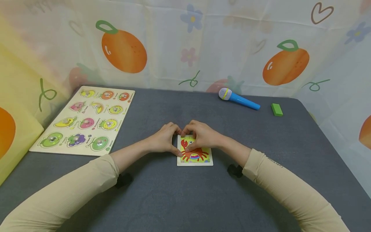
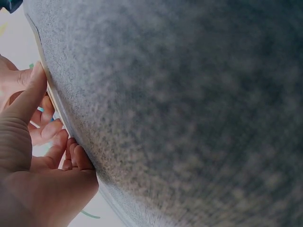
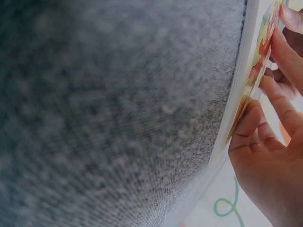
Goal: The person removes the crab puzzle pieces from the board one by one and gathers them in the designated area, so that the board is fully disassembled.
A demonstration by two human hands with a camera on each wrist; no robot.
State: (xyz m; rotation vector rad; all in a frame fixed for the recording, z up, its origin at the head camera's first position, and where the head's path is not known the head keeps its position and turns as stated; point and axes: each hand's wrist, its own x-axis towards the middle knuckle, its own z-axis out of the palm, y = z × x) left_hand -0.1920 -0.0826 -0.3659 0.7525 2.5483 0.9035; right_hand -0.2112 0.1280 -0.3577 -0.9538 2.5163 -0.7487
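Note:
A small crab puzzle (image 1: 200, 156) in a pale frame lies flat on the dark table between both hands. Its picture shows a red crab on yellow. My left hand (image 1: 163, 138) grips the frame's left side, thumb at the lower left edge and bent fingers at the top left corner. From the right, my right hand (image 1: 204, 135) holds it too, thumb on the crab's body and curled fingers by the upper edge. In the right wrist view, fingertips of the right hand (image 3: 270, 146) touch the picture surface of the puzzle (image 3: 259, 59). Both hands' fingertips meet at the top.
On the left lies a large fruit puzzle board (image 1: 95, 129) with several knobbed pieces. A blue toy microphone (image 1: 243, 101) and a green block (image 1: 277, 110) lie at the back right. A fruit-printed curtain (image 1: 168, 42) hangs behind the grey table (image 1: 174, 199).

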